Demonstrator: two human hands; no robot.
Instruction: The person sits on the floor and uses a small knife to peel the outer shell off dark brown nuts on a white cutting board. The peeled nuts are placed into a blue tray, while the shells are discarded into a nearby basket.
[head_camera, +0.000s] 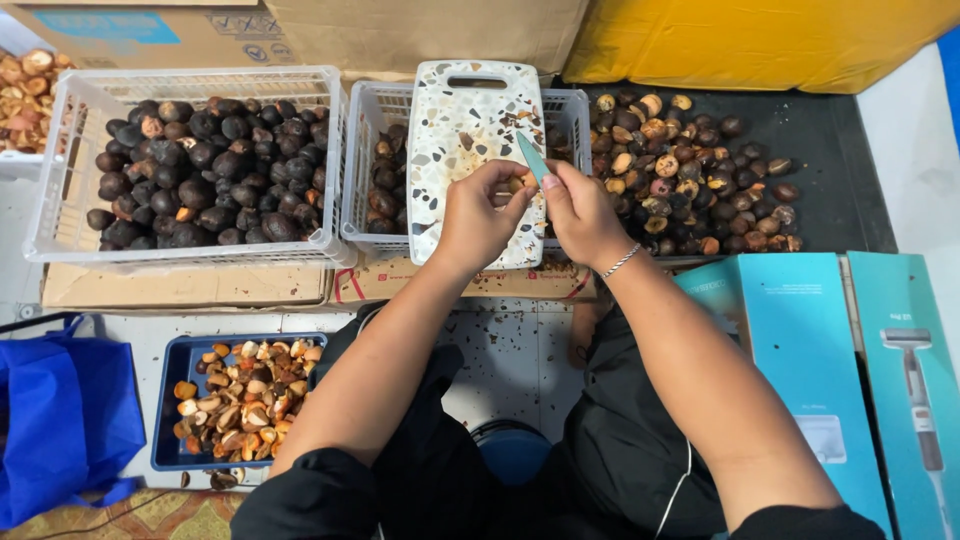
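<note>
My left hand (480, 212) pinches a small brown nut (514, 184) above a speckled white cutting board (465, 110). My right hand (578, 210) grips a small knife with a pale green blade (531, 157), its tip pointing up and away, right beside the nut. The board lies across a white plastic basket (370, 130) that holds a few dark nuts. Both hands meet over the board's lower right part.
A large white basket (70, 180) full of dark round nuts stands at the left. A heap of brown nuts (685, 170) lies on a black sheet at the right. A blue tray (175, 350) of shell pieces, a blue bag (60, 420) and teal boxes (790, 350) lie nearer.
</note>
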